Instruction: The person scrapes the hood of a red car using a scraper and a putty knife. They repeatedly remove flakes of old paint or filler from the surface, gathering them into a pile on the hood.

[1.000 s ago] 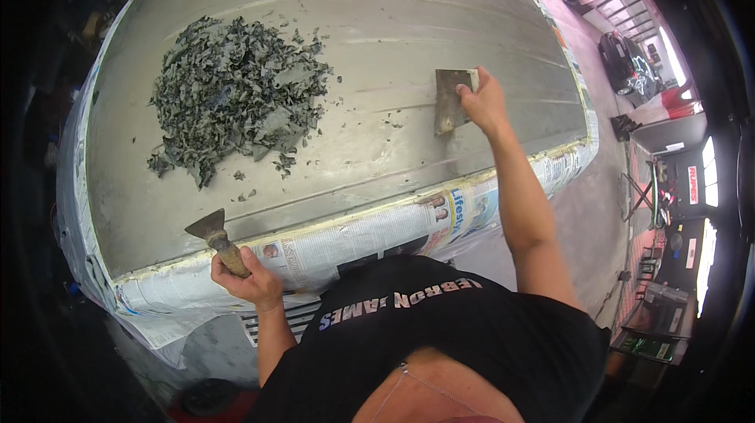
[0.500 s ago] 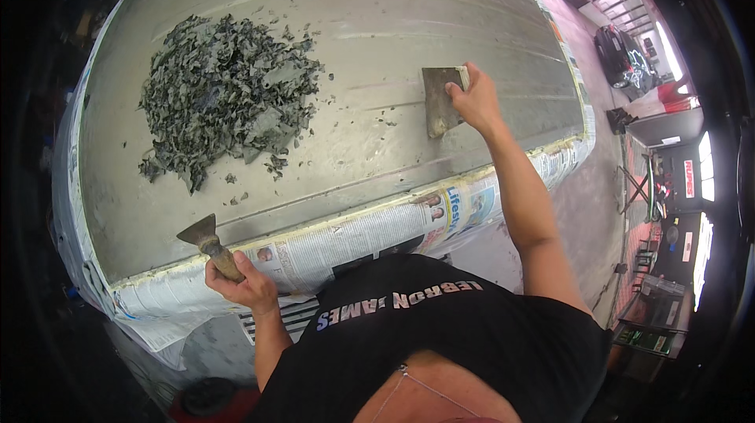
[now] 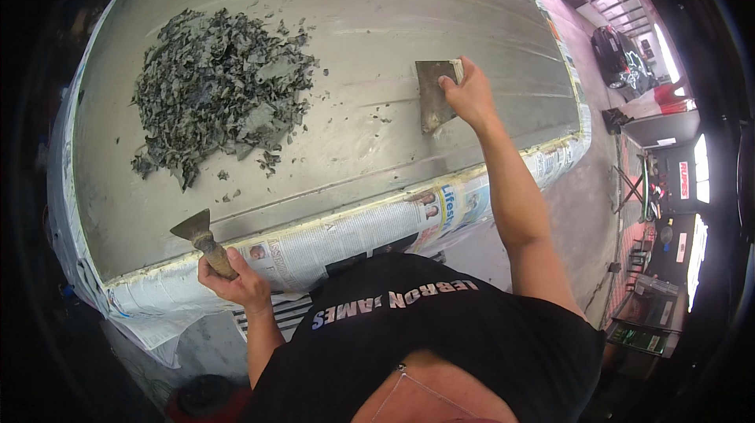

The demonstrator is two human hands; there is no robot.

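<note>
In my left hand [image 3: 240, 281] is a scraper [image 3: 206, 243] with a flared metal blade and a worn, rounded handle, held near the front edge of a bare metal vehicle roof [image 3: 346, 147]. My right hand [image 3: 469, 92] grips a wide, flat rectangular spreader blade [image 3: 434, 96], thumb across its face, over the right part of the roof. A large heap of grey-green peeled paint flakes [image 3: 224, 92] lies on the roof at the left. Several small crumbs are scattered between the heap and the spreader blade.
Newspaper [image 3: 338, 246] is taped along the roof's front edge with yellowish tape. Plastic sheeting [image 3: 67, 210] hangs at the left side. To the right are the workshop floor [image 3: 578, 210], a folding stand [image 3: 629, 183], a dark car [image 3: 609, 53] and shelving [image 3: 645, 313].
The whole view has shifted slightly, so the roof and heap sit a little further left and higher. Both hands keep their tools, with little movement relative to the roof.
</note>
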